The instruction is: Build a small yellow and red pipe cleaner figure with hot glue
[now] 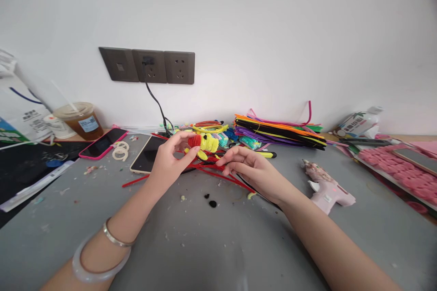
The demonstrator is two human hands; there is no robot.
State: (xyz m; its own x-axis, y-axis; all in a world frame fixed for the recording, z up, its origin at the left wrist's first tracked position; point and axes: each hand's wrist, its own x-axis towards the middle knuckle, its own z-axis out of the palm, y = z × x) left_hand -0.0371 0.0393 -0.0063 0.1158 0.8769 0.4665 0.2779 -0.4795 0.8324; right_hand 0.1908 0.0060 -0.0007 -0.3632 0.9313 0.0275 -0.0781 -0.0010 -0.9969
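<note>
Yellow-and-red pipe-cleaner figure pinched in raised left hand; right hand hovers low, fingers loosely apart.

Craft desk (pipe cleaners, glue gun)

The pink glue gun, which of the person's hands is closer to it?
Right. The right hand rests on the table just left of the pink glue gun, apart from it. The left hand is farther left, holding a yellow and red fuzzy figure.
</note>
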